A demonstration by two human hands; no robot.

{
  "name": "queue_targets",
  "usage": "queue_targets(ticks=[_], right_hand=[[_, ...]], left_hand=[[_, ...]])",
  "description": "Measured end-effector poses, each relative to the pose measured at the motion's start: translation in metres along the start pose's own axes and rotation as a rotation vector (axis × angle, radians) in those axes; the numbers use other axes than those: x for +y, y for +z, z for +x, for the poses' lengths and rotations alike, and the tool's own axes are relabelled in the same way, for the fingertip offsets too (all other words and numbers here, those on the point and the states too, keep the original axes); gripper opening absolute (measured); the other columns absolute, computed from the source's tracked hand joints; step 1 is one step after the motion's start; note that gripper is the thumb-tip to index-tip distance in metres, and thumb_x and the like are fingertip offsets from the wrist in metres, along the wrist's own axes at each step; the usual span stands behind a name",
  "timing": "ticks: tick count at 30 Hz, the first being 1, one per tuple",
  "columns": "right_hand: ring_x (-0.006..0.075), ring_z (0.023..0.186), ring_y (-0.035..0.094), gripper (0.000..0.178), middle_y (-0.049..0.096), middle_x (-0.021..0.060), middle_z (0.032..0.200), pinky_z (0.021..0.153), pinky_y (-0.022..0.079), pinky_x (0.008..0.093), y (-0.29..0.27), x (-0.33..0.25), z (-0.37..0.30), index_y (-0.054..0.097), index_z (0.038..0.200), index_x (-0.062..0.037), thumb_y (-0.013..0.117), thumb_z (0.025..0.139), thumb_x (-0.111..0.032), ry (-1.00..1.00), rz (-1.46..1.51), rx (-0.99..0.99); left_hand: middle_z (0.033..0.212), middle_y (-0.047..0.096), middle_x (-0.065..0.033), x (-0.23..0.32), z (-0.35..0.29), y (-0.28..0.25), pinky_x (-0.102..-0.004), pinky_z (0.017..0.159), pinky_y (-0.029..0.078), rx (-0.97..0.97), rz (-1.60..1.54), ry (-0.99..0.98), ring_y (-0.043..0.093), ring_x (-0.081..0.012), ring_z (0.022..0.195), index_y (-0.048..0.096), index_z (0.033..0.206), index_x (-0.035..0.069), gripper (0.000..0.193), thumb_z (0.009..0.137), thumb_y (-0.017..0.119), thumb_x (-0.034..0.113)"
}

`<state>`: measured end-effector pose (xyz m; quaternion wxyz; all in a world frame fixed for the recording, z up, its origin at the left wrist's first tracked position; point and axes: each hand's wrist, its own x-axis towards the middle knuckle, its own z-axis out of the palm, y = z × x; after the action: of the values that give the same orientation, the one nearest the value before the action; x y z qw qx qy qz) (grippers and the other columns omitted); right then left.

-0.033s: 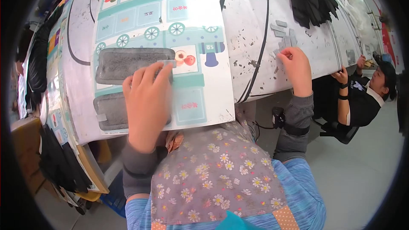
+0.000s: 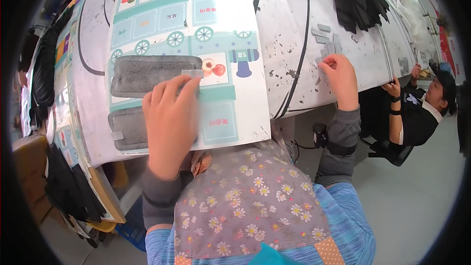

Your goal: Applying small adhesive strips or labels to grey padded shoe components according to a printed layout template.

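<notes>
My left hand (image 2: 169, 120) lies palm down over two dark grey rectangular pads on a printed sheet (image 2: 252, 113). Its fingers stretch onto the right end of the upper pad (image 2: 147, 74), with the index fingertip beside a small clear strip (image 2: 192, 73) at that end. The lower pad (image 2: 128, 122), partly covered by my hand, has a pale strip (image 2: 117, 135) on its left end. Over on the right, my right hand (image 2: 341, 81) has thumb and forefinger pinched together beside several small grey pieces (image 2: 333, 47). What is in the pinch, if anything, cannot be made out.
Black gloves (image 2: 355, 0) lie at the far right of the white table (image 2: 287, 29). Black cords cross the tabletop. More dark cloth items (image 2: 73, 191) hang at the left. A seated person (image 2: 417, 113) is at the table's right edge.
My left hand has drawn very slightly toward me, and more of the clear strip shows beyond its fingertips. The right hand stays in place.
</notes>
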<state>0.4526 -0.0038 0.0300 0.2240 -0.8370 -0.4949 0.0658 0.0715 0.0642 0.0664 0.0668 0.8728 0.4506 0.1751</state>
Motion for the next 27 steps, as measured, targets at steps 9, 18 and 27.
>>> queue_targets(ticks=[9, 18, 27], right_hand=[[0.0277, 0.071, 0.062, 0.015, 0.065, 0.0133, 0.080, 0.067, 0.049, 0.0381, 0.000, -0.007, 0.019, 0.062, 0.084, -0.0003, 0.069, 0.082, -0.013, 0.004, -0.025, -0.261], [0.0076, 0.068, 0.053, 0.017, 0.059, -0.0004, 0.087, 0.060, 0.047, 0.0240, -0.054, -0.138, 0.009, 0.057, 0.099, -0.0022, 0.069, 0.088, -0.001, -0.112, 0.322, -0.246], [0.0106, 0.074, 0.063, 0.023, 0.064, 0.0041, 0.083, 0.068, 0.051, 0.0244, -0.002, -0.300, 0.023, 0.058, 0.105, 0.0011, 0.073, 0.088, -0.006, -0.584, 0.665, -0.658]], left_hand=[[0.113, 0.069, -0.0078, -0.029, -0.052, -0.032, -0.0416, 0.097, 0.040, 0.231, -0.177, -0.029, 0.060, -0.0288, 0.105, 0.072, 0.104, 0.005, 0.034, 0.075, 0.059, -0.006], [0.106, 0.071, -0.0108, -0.116, -0.062, -0.069, -0.0367, 0.086, 0.048, 0.478, -0.100, -0.141, 0.065, -0.0297, 0.097, 0.072, 0.102, 0.002, 0.029, 0.079, 0.058, -0.009], [0.096, 0.073, -0.0118, -0.226, -0.046, -0.066, -0.0300, 0.080, 0.050, 0.187, -0.440, -0.363, 0.067, -0.0187, 0.090, 0.071, 0.112, 0.002, 0.024, 0.095, 0.057, 0.010]])
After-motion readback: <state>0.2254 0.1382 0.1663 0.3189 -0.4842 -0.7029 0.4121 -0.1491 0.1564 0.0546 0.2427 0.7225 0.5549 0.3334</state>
